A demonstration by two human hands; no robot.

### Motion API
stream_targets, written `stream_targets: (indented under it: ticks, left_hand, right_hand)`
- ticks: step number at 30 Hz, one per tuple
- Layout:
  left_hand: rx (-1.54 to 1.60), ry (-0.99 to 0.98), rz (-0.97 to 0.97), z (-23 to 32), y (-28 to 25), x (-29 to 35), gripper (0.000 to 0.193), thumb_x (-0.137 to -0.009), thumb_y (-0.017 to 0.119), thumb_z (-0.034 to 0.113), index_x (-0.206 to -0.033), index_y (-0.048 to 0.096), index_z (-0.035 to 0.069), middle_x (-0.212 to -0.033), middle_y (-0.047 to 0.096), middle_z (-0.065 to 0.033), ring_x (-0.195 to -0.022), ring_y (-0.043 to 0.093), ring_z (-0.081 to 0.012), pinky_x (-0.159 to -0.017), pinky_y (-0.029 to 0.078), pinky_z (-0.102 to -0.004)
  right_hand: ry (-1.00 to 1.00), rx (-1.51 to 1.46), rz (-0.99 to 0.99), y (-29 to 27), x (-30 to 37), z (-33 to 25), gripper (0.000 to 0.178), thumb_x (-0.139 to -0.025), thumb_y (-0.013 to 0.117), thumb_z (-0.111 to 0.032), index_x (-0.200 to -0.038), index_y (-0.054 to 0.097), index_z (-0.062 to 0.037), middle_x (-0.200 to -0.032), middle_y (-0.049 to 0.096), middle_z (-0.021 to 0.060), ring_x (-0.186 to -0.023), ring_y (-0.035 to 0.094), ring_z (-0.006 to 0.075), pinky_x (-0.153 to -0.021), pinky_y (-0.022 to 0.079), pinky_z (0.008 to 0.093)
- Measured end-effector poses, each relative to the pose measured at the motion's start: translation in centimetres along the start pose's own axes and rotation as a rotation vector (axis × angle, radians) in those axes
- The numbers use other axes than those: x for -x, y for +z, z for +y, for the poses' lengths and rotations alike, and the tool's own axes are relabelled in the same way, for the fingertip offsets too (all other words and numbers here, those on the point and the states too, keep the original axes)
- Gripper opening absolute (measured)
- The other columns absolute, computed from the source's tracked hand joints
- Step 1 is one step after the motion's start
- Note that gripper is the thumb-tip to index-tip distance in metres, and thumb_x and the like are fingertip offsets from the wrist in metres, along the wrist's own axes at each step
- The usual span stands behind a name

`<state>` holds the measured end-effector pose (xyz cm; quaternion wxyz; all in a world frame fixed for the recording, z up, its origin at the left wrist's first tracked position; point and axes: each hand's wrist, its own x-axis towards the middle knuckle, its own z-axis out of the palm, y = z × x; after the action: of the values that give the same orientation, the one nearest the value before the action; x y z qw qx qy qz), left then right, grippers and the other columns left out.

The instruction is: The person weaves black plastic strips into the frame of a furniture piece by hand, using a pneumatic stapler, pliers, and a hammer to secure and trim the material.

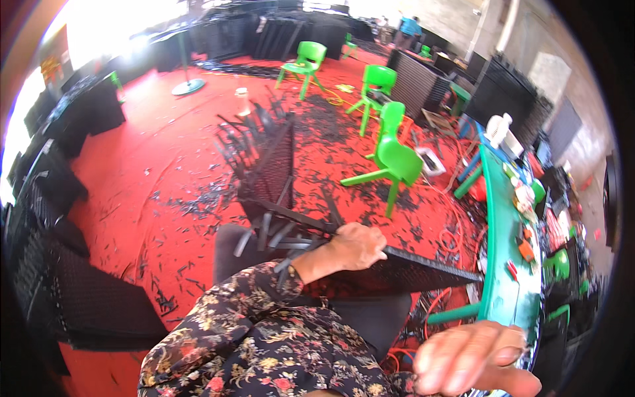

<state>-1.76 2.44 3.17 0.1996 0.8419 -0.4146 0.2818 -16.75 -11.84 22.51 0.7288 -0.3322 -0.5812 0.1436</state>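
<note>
A black woven piece (397,270) lies across my lap, with two lattice sides meeting at an angle. One side (272,165) stands away from me, loose flat strips sticking out along its edge. My left hand (357,245) is closed over the piece's upper edge near the corner; its fingertips are partly hidden. Several short strips (278,233) jut out beside my left wrist. At the lower right, my right hand (473,358) is raised close to the camera, near the green table, fingers loosely bent and apart. Nothing shows in it.
Green plastic chairs (399,155) stand on the red floor covering (126,198), littered with black scraps. On my right runs a green table (497,258) holding a red-handled tool (512,270). Red hoses (453,233) trail below. Black woven panels (99,298) line the left; a person (409,28) is far back.
</note>
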Motion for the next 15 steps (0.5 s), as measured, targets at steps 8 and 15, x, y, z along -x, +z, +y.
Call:
stream_targets:
  ticks: [8,15]
  left_hand:
    - [-0.017,-0.003,-0.037,0.5,-0.2,-0.4,0.030,-0.075,0.070,0.037,-0.075,0.055,0.011,-0.070,0.052,-0.0036,-0.062,0.059,-0.0222,-0.057,0.045,-0.0342]
    - [-0.071,-0.110,0.002,1.1,-0.4,0.7,0.030,-0.072,0.071,0.037,-0.076,0.056,0.012,-0.071,0.053,-0.0029,-0.065,0.059,-0.0206,-0.062,0.045,-0.0340]
  right_hand:
    - [0.053,0.094,-0.063,-0.2,-1.1,-0.7,0.045,-0.090,0.062,-0.040,-0.110,0.061,0.0001,-0.096,0.065,0.0266,-0.091,0.065,0.0442,-0.068,0.053,0.0467]
    - [0.344,0.488,0.639,-4.7,3.1,2.7,0.043,-0.071,0.076,-0.016,-0.102,0.059,0.0079,-0.092,0.065,0.0191,-0.089,0.064,0.0299,-0.077,0.052,0.0392]
